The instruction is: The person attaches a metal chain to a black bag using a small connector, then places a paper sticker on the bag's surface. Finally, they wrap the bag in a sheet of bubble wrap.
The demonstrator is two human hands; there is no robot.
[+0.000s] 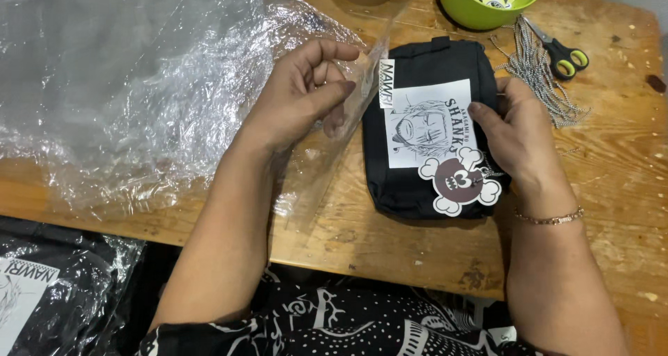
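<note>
A black fabric pouch (pixel 417 189) lies on the wooden table (pixel 390 244), with a white printed drawing on its front and a skull-shaped cardboard tag (pixel 460 180) at its lower right. My right hand (pixel 518 137) grips the pouch's right side, thumb resting on the white print. My left hand (pixel 303 95) pinches the edge of a clear plastic sleeve (pixel 362 77) just left of the pouch; the sleeve hangs down across the table toward me.
A big crumpled sheet of clear plastic (pixel 125 77) covers the table's left half. A green bowl (pixel 487 4), scissors with green-black handles (pixel 565 53) and a bundle of ball chains (pixel 539 74) lie at the back right. Bagged black pouches (pixel 49 293) sit lower left.
</note>
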